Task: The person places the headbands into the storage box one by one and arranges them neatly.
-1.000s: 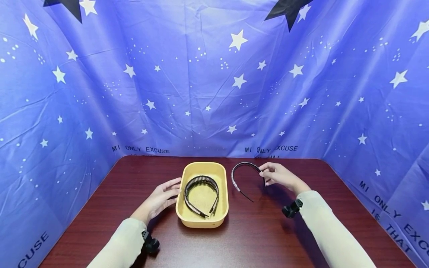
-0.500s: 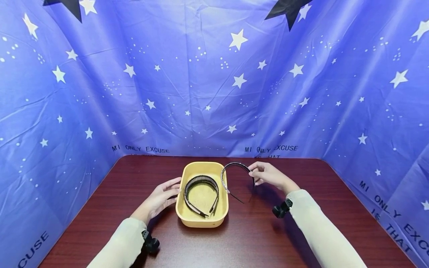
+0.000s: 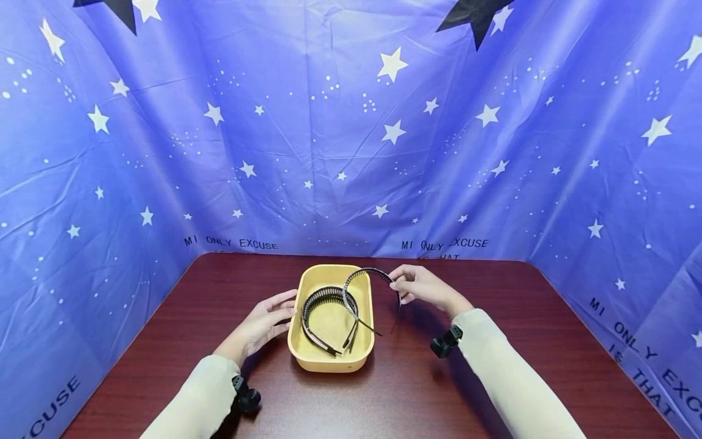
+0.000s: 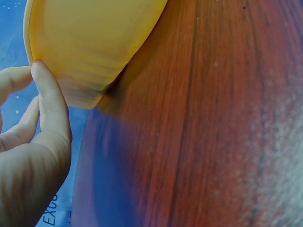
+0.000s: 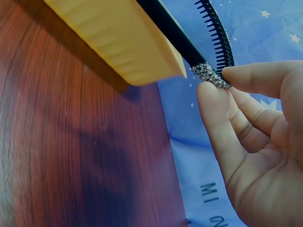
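Observation:
A yellow oblong tray [image 3: 309, 362] stands on the dark red table, with a black toothed headband [image 3: 328, 295] lying inside it. My right hand [image 3: 417, 285] pinches a second headband [image 3: 359, 277], black with a glittery strip [image 5: 208, 75], and holds it in the air over the tray's right rim. In the right wrist view my thumb and forefinger [image 5: 246, 73] grip the glittery part beside the tray's wall [image 5: 118, 42]. My left hand [image 3: 265, 320] rests against the tray's left side, fingers relaxed; the thumb [image 4: 49, 94] touches the yellow wall [image 4: 90, 38].
The wooden table [image 3: 395, 396] spreads around the tray. A blue cloth printed with white stars [image 3: 351, 134] hangs close behind and along both sides. A small black camera sits on each wrist [image 3: 445, 344].
My right hand has carried the glittery headband leftward, from above the table right of the tray to above the tray's right rim. The left hand has stayed at the tray.

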A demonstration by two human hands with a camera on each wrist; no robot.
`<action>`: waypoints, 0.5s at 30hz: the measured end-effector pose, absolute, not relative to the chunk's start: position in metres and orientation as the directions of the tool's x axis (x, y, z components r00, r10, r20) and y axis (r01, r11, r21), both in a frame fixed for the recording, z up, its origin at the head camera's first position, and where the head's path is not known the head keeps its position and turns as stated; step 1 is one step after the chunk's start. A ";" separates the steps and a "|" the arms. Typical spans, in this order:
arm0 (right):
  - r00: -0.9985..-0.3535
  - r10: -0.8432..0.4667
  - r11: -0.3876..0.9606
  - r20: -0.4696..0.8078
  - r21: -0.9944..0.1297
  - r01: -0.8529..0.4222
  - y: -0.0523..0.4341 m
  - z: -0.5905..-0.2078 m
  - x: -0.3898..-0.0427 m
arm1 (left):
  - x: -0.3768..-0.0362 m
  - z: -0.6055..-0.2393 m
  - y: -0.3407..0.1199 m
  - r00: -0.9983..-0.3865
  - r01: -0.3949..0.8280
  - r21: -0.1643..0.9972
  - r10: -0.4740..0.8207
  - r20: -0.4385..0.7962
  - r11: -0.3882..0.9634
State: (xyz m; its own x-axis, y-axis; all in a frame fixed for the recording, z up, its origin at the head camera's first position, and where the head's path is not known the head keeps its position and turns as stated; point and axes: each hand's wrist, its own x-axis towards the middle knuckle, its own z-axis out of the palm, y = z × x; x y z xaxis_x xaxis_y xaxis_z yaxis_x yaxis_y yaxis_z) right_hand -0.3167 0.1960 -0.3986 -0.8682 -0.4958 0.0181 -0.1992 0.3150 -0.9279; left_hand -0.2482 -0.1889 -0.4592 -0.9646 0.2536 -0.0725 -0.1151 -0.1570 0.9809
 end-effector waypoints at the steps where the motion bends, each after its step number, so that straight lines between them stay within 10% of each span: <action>1: -0.867 -0.499 0.314 0.014 -0.929 -0.196 0.193 -0.398 -0.317 | -0.248 -0.459 -0.189 -0.964 -0.116 0.981 0.254 -0.073 -0.158; 15: -0.838 -0.546 0.293 -0.006 -0.938 -0.185 0.158 -0.394 -0.310 | -0.248 -0.460 -0.189 -0.966 -0.114 0.982 0.249 -0.073 -0.152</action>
